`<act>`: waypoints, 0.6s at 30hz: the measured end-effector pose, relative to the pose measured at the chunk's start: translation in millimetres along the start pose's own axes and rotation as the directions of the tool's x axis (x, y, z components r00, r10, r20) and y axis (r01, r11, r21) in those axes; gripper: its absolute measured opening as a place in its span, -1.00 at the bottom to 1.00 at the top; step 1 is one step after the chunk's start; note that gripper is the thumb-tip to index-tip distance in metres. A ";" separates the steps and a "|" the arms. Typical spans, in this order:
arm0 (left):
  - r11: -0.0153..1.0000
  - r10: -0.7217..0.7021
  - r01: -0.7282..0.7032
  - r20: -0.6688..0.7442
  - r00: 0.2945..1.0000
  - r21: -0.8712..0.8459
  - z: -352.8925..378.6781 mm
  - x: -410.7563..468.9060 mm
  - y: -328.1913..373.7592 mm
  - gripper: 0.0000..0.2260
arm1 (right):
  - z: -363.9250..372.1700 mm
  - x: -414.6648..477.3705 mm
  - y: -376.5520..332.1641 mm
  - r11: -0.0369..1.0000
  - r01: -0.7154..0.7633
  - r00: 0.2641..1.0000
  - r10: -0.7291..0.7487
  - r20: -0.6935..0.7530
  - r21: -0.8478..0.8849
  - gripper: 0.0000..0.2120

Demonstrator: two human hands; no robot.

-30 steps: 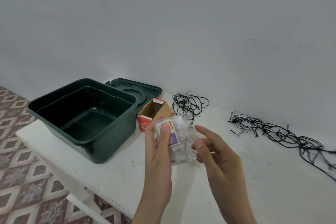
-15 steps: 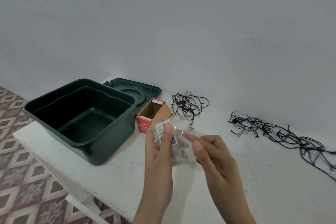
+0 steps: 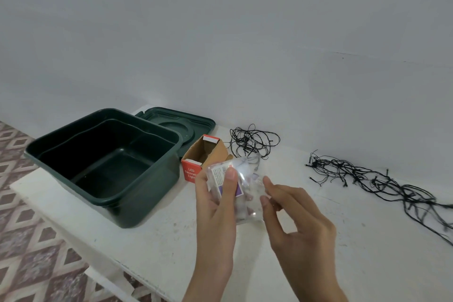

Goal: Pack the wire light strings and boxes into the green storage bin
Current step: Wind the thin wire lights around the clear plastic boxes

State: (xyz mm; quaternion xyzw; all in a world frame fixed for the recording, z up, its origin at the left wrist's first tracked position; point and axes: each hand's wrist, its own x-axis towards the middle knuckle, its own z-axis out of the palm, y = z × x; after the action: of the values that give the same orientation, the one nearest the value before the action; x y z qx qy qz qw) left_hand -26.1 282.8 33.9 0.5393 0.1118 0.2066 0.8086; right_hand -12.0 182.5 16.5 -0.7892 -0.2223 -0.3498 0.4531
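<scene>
A clear plastic box (image 3: 247, 191) with a white and purple label is held above the white table (image 3: 152, 247). My left hand (image 3: 215, 206) grips its left side, thumb on the label. My right hand (image 3: 294, 218) pinches its right edge with the fingertips. The green storage bin (image 3: 105, 167) stands open and empty to the left. An open red cardboard box (image 3: 203, 157) lies beside the bin. A small coil of black wire lights (image 3: 252, 141) lies behind the boxes. A longer tangle of black wire lights (image 3: 382, 181) stretches along the right.
The bin's green lid (image 3: 176, 122) lies flat behind the bin, against the grey wall. The table's near edge runs diagonally across the lower left, with patterned floor tiles (image 3: 29, 252) beyond it.
The clear plastic box has turned and tilted between my hands, and the fingers of my right hand have shifted along its right edge. The view has drifted slightly.
</scene>
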 end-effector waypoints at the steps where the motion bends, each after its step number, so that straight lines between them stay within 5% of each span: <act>1: 1.000 0.004 -0.004 -0.004 1.000 0.002 0.3 0.1 0.7 -0.71 | -0.5 1.0 1.0 0.998 0.054 0.999 -0.054 0.006 -0.036 -0.79; 8: 0.999 0.037 -0.037 0.016 0.999 -0.012 2.7 0.1 6.5 -0.73 | -5.6 6.7 7.4 0.969 0.235 0.965 -0.223 0.139 -0.078 -0.78; 18: 0.999 0.041 -0.042 0.029 0.999 0.030 -2.2 3.8 7.0 -0.77 | -5.1 7.3 3.8 0.982 0.169 0.956 -0.184 0.229 0.082 -0.69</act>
State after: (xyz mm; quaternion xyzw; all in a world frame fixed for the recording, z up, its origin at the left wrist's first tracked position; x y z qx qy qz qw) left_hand -25.1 288.7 39.7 0.5566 0.0920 0.2140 0.7974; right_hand -6.5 176.5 21.6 -0.7878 -0.3548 -0.2858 0.4145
